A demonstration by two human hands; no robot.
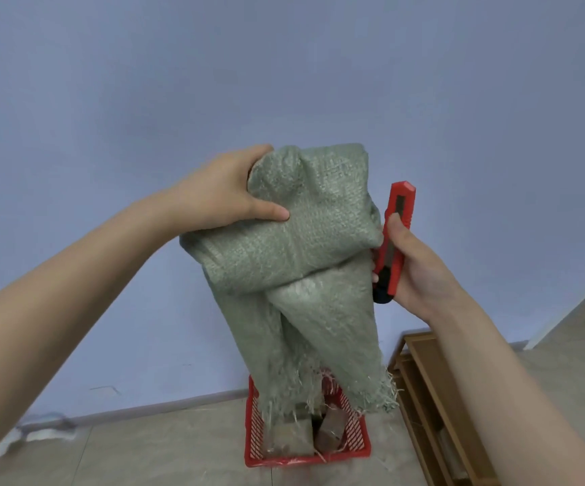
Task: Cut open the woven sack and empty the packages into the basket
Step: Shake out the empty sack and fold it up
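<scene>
A grey-green woven sack (pixel 305 261) hangs upside down over a red plastic basket (pixel 254 429) on the floor. Its frayed, cut end dangles into the basket. My left hand (pixel 228 194) grips the sack's top left corner, thumb pressed on the front. My right hand (pixel 420 271) holds a red utility knife (pixel 394 236) upright beside the sack's right edge; its fingertips seem to pinch the sack too, though the fabric hides this. Brown paper-wrapped packages (pixel 331 433) lie in the basket under the sack's open end.
A blue-grey wall fills the background behind the sack. A low wooden rack (pixel 434 408) stands on the tiled floor just right of the basket. Loose sack fibres lie around the basket. White debris (pixel 31 436) sits along the baseboard at the lower left.
</scene>
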